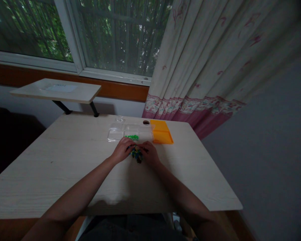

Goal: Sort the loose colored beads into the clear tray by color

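A small clump of blue, yellow, green and dark coloured pieces (136,153) is between my two hands, over the middle of the table; their exact kind is too small to make out. On its left side, my left hand (122,150) has its fingers curled in against the clump. From the right, my right hand (150,152) is bent round it, fingertips close to those of the left. Just beyond the hands, bright green small pieces (132,137) lie in a compartment of a clear plastic tray (115,134). Part of the clump is hidden under the fingers.
An orange tray (162,127) lies right of the clear one. Behind them is a dark round hole or cup (146,123). A raised shelf (62,89) on black legs stands at the back left of the table (72,160). A curtain (190,67) hangs behind.
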### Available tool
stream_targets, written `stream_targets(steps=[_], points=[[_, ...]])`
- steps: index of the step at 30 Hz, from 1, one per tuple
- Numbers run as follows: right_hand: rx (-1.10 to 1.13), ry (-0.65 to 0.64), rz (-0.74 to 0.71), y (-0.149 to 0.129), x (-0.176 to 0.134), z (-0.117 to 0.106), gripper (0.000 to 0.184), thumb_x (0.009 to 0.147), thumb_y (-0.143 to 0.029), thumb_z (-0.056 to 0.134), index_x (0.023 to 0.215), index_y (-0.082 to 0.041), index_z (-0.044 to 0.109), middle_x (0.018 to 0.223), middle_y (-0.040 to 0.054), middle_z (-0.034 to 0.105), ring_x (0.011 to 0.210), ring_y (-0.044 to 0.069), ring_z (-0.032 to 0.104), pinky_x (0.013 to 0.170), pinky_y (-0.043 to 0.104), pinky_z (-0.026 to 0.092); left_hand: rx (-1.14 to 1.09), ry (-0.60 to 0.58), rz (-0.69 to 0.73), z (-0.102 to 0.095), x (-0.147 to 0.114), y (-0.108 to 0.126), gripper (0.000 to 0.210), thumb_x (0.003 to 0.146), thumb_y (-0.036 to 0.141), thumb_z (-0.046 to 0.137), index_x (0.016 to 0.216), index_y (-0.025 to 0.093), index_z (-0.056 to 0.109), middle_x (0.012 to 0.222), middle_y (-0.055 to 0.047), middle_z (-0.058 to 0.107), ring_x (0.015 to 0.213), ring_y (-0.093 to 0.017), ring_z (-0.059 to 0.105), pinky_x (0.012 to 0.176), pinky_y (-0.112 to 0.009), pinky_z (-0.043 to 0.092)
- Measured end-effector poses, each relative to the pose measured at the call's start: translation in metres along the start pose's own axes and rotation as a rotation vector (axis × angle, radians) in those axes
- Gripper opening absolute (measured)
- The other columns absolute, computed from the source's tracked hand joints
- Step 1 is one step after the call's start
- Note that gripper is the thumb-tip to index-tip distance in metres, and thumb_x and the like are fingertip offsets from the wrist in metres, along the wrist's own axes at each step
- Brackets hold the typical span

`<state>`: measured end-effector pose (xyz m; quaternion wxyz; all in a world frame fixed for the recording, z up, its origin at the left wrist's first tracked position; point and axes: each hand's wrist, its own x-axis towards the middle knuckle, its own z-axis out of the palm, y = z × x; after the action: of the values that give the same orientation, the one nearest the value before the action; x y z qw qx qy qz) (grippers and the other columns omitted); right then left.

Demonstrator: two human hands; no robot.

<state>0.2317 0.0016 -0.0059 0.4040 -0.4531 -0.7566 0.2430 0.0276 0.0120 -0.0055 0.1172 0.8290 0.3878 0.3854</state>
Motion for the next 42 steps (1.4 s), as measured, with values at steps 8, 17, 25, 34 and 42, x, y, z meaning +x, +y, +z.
stream_targets(steps=[8, 17, 25, 34, 42], points=[[-0.401, -0.227, -0.031, 0.007, 0.002, -0.019, 0.017, 0.091, -0.024, 0.058, 0.098, -0.025, 0.074, 0.095, 0.0029, 0.065, 0.088, 0.013, 0.061, 0.079, 0.022, 0.047, 0.161, 0.170, -0.139, -0.010, 0.000, -0.014, 0.022, 0.094, 0.033, 0.052, 0.101, 0.020, 0.069, 0.095, -0.007, 0.065, 0.099, -0.023, 0.053, 0.092, -0.040, 0.043], [-0.535, -0.350, -0.067, 0.001, 0.004, -0.021, 0.023, 0.092, -0.022, 0.056, 0.107, -0.026, 0.072, 0.102, 0.0047, 0.064, 0.095, 0.015, 0.060, 0.083, 0.024, 0.046, 0.316, 0.263, -0.294, -0.013, 0.001, -0.022, 0.023, 0.091, 0.036, 0.056, 0.094, 0.021, 0.073, 0.095, -0.008, 0.063, 0.099, -0.025, 0.052, 0.094, -0.043, 0.041], [-0.490, -0.298, -0.103, 0.006, 0.001, -0.015, 0.021, 0.091, -0.022, 0.057, 0.103, -0.026, 0.073, 0.102, 0.0057, 0.065, 0.092, 0.017, 0.060, 0.080, 0.025, 0.047, 0.309, 0.286, -0.294, -0.010, 0.000, -0.028, 0.022, 0.088, 0.034, 0.057, 0.093, 0.021, 0.074, 0.095, -0.009, 0.061, 0.099, -0.027, 0.049, 0.091, -0.046, 0.041], [-0.506, -0.264, -0.093, 0.006, 0.001, -0.012, 0.019, 0.092, -0.025, 0.056, 0.101, -0.025, 0.073, 0.099, 0.0060, 0.066, 0.092, 0.017, 0.062, 0.080, 0.026, 0.048, 0.299, 0.254, -0.259, -0.010, -0.001, -0.026, 0.025, 0.091, 0.027, 0.053, 0.106, 0.023, 0.072, 0.100, -0.008, 0.061, 0.102, -0.027, 0.049, 0.093, -0.045, 0.041], [-0.259, -0.146, 0.036, 0.012, 0.002, -0.011, 0.016, 0.089, -0.021, 0.059, 0.096, -0.022, 0.073, 0.092, 0.0030, 0.065, 0.085, 0.014, 0.061, 0.077, 0.024, 0.048, 0.165, 0.015, -0.020, -0.013, 0.000, -0.007, 0.026, 0.093, 0.030, 0.051, 0.113, 0.025, 0.068, 0.104, -0.008, 0.060, 0.105, -0.024, 0.050, 0.093, -0.041, 0.042]])
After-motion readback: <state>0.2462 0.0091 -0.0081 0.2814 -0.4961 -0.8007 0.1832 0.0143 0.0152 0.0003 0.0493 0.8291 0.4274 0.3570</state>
